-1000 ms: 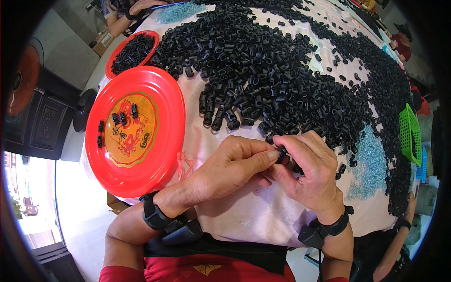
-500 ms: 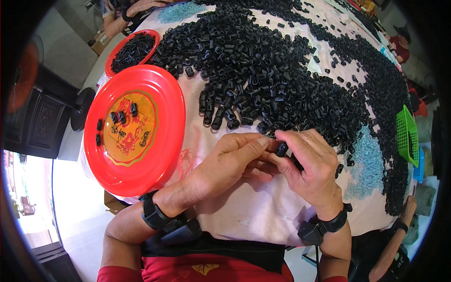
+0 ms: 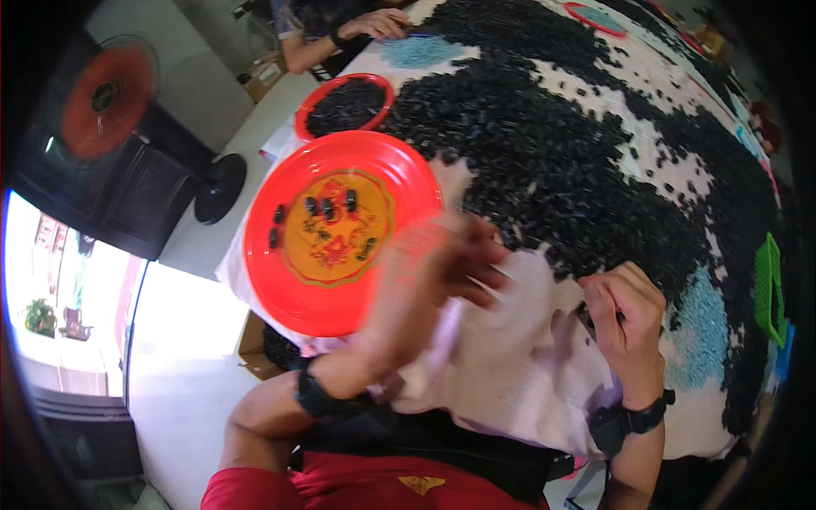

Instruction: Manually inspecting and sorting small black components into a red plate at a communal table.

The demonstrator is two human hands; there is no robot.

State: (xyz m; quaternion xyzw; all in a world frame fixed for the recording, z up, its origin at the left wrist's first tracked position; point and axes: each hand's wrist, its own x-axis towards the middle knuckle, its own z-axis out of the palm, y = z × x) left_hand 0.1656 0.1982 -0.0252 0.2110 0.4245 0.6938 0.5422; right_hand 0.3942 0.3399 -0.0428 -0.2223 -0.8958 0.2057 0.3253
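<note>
My left hand [image 3: 442, 268] hovers at the right edge of a large red plate [image 3: 276, 293], smeared by motion. Its fingers point right, and I cannot tell if anything is in them. Several small black assembled pieces [image 3: 327, 207] lie on the plate's yellow printed centre and left side. Over the cloth at the right, my right hand [image 3: 627, 314] is closed with curled fingers. A dark bit shows between them, too small to make out. Just beyond both hands spreads a big heap of black tubular plastic parts [image 3: 544, 161].
A smaller red dish [image 3: 347, 104] of thin black parts stands behind the plate. Light-blue small pieces [image 3: 701, 336] are piled at right, with more [image 3: 421, 51] at the back near another person's hand [image 3: 378, 24]. A green basket [image 3: 769, 289] sits at far right; a fan [image 3: 106, 98] stands left.
My hands were together around a black part and are now apart. The left hand has gone toward the red plate, the right has drawn away to the right. The view has shifted left.
</note>
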